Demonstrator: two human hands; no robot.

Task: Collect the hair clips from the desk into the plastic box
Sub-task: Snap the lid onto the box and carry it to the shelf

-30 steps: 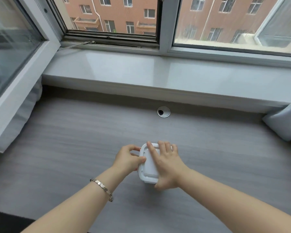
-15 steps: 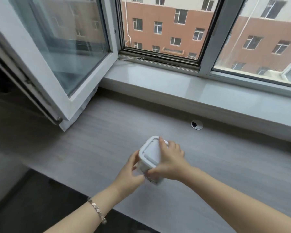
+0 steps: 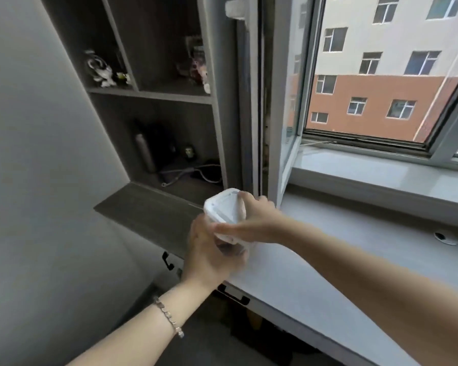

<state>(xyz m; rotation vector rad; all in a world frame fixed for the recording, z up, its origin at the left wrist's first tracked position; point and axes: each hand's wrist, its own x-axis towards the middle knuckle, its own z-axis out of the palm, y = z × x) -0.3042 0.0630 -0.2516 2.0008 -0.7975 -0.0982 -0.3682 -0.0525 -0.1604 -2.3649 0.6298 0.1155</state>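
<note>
The small white plastic box (image 3: 224, 208) with its lid on is held tilted in the air above the left end of the grey desk (image 3: 328, 273). My left hand (image 3: 209, 252) cups it from below. My right hand (image 3: 254, 220) grips its side and lid from the right. Its contents are blurred and mostly hidden by my fingers. No loose hair clips show on the desk.
A dark shelf unit (image 3: 154, 101) with small figurines, a bottle and cables stands at the left. An open window sash (image 3: 278, 101) juts in above the desk's left end. The white windowsill (image 3: 381, 178) runs behind. A cable grommet (image 3: 446, 237) sits at the far right.
The box was resting on the desk under both hands; it has been lifted and carried left, tilted. The view has swung left toward the shelves.
</note>
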